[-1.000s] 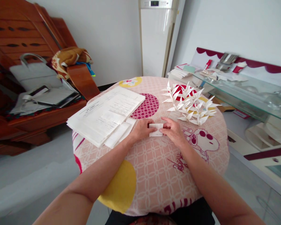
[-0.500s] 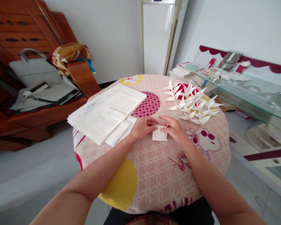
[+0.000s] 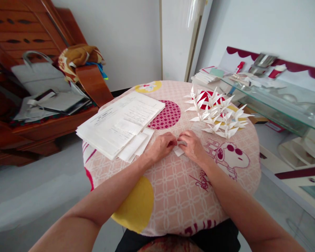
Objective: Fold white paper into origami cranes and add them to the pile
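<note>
Between my two hands is a small folded piece of white paper, low over the cloth-covered table. My left hand has its fingers curled in and pinches the paper's far left side. From the right, my right hand grips the same paper, thumb and fingers bent around it. The fingers hide much of the paper, so its fold lines cannot be made out. Beyond my right hand a cluster of several white paper cranes lies on the tablecloth.
Left of my hands lie a stack of printed sheets and smaller white paper pieces. A glass-topped shelf borders the table's right side. At the left stands a wooden chair with a grey bag on it.
My fingers have curled inward and drawn closer together around the paper. Less of the paper shows now, and it sits turned at a slant. The view has shifted slightly.
</note>
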### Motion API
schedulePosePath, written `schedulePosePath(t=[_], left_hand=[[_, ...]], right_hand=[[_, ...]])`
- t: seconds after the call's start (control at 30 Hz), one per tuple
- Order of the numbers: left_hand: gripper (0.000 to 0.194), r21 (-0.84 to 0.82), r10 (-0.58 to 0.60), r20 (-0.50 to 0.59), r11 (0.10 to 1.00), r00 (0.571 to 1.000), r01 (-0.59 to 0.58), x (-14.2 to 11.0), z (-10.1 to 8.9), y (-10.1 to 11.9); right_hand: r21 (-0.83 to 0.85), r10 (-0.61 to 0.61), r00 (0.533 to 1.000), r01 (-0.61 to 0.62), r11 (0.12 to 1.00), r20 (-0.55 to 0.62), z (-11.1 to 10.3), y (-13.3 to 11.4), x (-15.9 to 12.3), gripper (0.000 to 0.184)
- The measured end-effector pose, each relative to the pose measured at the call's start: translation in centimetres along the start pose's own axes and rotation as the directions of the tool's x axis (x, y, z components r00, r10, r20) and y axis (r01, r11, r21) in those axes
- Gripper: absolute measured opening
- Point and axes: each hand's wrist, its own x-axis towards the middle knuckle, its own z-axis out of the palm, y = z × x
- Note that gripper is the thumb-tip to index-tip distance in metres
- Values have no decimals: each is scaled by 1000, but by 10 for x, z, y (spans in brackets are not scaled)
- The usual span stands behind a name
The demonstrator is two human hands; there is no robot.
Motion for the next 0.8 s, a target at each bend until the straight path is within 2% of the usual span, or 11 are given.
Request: schedulePosePath(t=[0.13, 0.23, 0.3, 0.43, 0.57, 0.8], left_hand=[[18, -43, 143, 119, 989, 983, -139, -2, -4, -2], [9, -33, 193, 207, 981, 959, -191, -3, -11, -2], [12, 4, 214, 236, 975, 948, -222, -5, -13, -2], [14, 70, 277, 265, 950, 924, -305, -7, -14, -1], [12, 102, 320, 283, 927, 904, -360, -9, -13, -1], [25, 149, 316, 259, 920, 913, -361, -8, -12, -3]], right_hand=[[22, -77, 990, 75, 997, 120, -5, 5, -7, 26], [75, -112, 975, 99, 992, 194, -12, 6, -9, 33], [100, -116, 965, 95, 990, 236, -18, 5, -9, 35], [127, -105, 948, 69, 989, 300, -28, 2, -8, 35], [162, -93, 938, 40, 986, 335, -32, 2, -8, 26], [147, -85, 941, 38, 988, 329, -30, 2, -7, 15]])
